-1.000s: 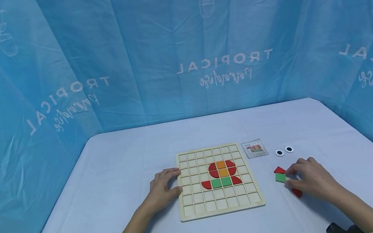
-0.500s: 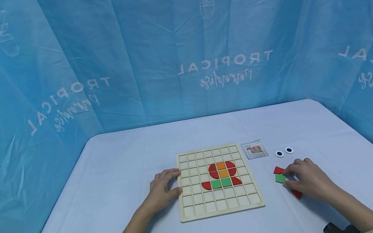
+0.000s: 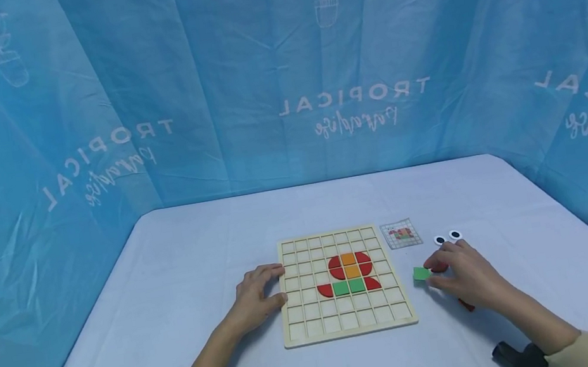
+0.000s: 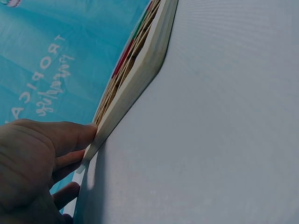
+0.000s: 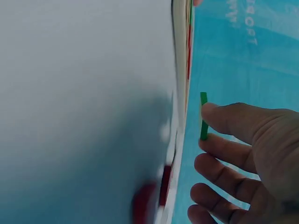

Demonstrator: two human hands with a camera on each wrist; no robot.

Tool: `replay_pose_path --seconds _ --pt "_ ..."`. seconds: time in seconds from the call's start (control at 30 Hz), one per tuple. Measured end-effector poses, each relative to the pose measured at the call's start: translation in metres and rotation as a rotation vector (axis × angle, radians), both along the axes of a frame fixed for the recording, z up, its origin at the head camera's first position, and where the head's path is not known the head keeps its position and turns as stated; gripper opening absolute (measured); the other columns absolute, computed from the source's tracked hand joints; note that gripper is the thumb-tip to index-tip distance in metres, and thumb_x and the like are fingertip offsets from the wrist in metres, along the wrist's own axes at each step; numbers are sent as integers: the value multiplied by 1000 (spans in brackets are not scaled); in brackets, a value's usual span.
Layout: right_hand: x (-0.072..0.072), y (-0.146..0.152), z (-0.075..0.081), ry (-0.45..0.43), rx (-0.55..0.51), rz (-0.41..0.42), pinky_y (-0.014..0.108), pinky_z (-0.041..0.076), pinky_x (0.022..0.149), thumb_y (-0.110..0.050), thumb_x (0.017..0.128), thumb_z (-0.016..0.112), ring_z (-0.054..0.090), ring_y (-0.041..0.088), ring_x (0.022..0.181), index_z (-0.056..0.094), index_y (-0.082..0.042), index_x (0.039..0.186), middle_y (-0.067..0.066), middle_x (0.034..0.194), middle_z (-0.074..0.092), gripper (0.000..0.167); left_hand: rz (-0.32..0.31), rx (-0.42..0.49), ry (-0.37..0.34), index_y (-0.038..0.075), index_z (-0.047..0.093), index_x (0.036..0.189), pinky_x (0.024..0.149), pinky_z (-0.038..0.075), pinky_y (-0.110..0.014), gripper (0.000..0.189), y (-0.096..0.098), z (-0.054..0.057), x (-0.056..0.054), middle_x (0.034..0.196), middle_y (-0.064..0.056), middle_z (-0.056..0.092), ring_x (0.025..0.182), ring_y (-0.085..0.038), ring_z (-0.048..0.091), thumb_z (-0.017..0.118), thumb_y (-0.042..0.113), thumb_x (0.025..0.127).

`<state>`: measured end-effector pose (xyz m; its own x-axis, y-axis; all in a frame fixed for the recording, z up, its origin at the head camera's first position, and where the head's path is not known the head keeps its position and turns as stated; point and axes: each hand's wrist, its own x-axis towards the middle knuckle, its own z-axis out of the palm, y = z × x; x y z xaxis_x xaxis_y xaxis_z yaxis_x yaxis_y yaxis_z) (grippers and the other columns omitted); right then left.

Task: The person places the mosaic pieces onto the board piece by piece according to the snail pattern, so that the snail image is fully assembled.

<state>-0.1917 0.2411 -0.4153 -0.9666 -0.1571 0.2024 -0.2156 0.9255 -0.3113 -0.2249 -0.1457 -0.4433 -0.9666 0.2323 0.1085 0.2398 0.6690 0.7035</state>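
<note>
A light wooden grid board [image 3: 315, 329] lies on the table. Orange tiles [image 3: 350, 266], red rounded pieces and green squares [image 3: 341, 288] sit in its cells. My left hand [image 3: 257, 297] rests against the board's left edge, thumb and fingers spread apart. In the left wrist view, the thumb of my left hand [image 4: 32, 158] touches the wooden rim. My right hand [image 3: 470, 276] pinches a green square tile [image 3: 420, 274] between thumb and index finger. In the right wrist view that green tile [image 5: 203, 126] is seen edge-on, raised off the table. Red pieces [image 3: 466, 305] lie partly hidden under my right hand.
A small pattern card [image 3: 401, 234] lies by the board's upper right corner. Two white round eye pieces [image 3: 440, 240] sit beyond my right hand. Blue printed curtains [image 3: 276, 71] enclose the white-covered table [image 3: 210, 235] at the back and sides.
My right hand has picked up the green square and moved left toward the board with it. The left hand and the board have stayed in place.
</note>
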Motion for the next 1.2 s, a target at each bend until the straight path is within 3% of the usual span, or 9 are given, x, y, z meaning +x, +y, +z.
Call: replay_pose_path --seconds 0.13,0.37,0.6,0.9,1.2 --pt "-8 -23 4 20 -46 56 28 41 67 -24 72 79 46 16 87 72 -16 93 -1 90 63 23 -5 -1 4 11 57 127 109 19 -57 48 0 0 -1 139 -5 50 132 -32 35 67 13 81" --pt "-26 -71 8 34 -83 161 35 46 77 -25 73 79 48 17 94 72 -17 95 -2 93 62 23 -1 1 6 11 58 127 109 19 -58 48 1 2 -1 139 -6 50 132 -32 35 68 13 80" --pt "-41 -110 4 5 -108 243 28 41 71 -27 75 78 44 12 85 72 -17 93 -5 92 63 22 12 -6 -9 11 58 127 111 17 -57 48 3 3 0 139 -5 50 132 -32 35 68 13 80" --pt "-51 -134 -2 5 -123 333 26 36 68 -26 76 77 41 10 79 73 -18 94 -6 89 63 20 20 -13 -16 11 58 127 111 17 -57 48 3 3 1 138 -5 50 132 -31 35 68 14 80" --pt "-59 -145 -6 -35 -74 329 28 37 71 -29 78 75 43 12 81 72 -18 96 -5 90 62 21 18 -15 -7 11 58 127 111 18 -57 49 3 2 2 138 -5 50 132 -31 35 68 13 80"
